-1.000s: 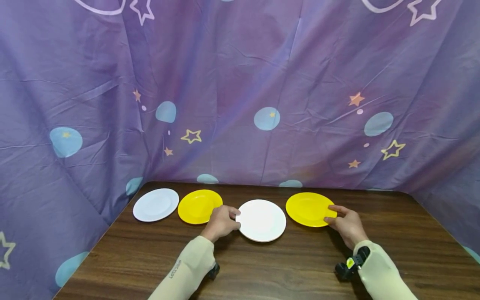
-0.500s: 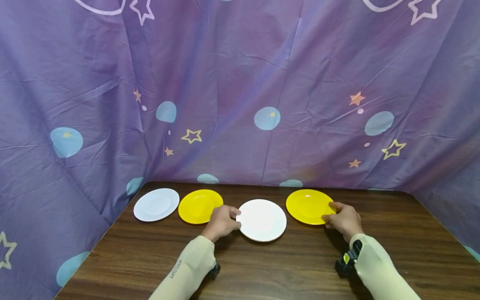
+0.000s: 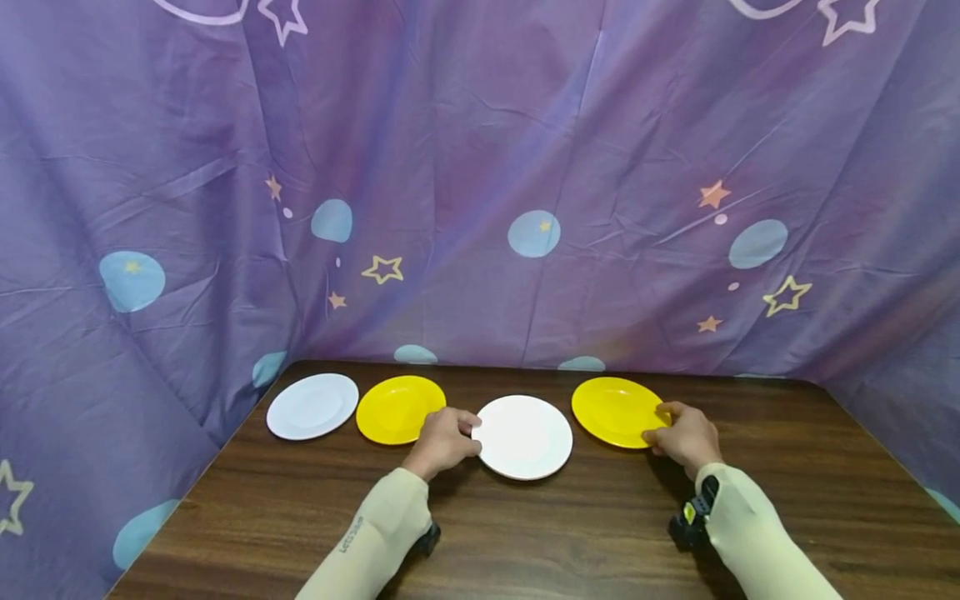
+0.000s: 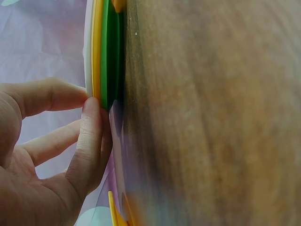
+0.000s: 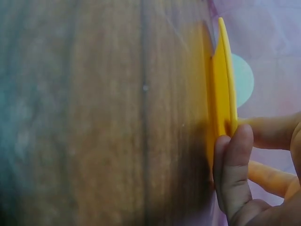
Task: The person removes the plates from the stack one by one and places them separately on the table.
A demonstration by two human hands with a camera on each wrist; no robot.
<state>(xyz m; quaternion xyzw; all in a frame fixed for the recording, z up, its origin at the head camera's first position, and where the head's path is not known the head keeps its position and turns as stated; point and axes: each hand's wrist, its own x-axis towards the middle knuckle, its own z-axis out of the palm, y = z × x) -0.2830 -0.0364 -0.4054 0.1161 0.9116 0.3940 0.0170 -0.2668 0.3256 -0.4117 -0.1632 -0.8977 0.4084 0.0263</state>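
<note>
In the head view, my left hand (image 3: 442, 442) pinches the left rim of a stack of plates, whose white top plate (image 3: 522, 437) hides those below. Seen edge-on in the left wrist view, the stack has a white plate (image 4: 88, 47), a yellow one (image 4: 97, 52) and a green one (image 4: 106, 61) at the table side. To the right of the stack lies a single yellow plate (image 3: 618, 410). My right hand (image 3: 686, 437) grips that plate's right rim between thumb and fingers; the right wrist view shows its edge (image 5: 230, 89) between the fingertips.
On the left of the brown wooden table (image 3: 540, 542) lie another white plate (image 3: 312, 407) and another yellow plate (image 3: 397, 404), the latter just behind the left hand. A purple patterned curtain (image 3: 465, 167) hangs behind the table's back edge.
The right hand and its yellow plate have shifted slightly toward the back of the table, mostly in the first half second. The left hand and the stack stay in place.
</note>
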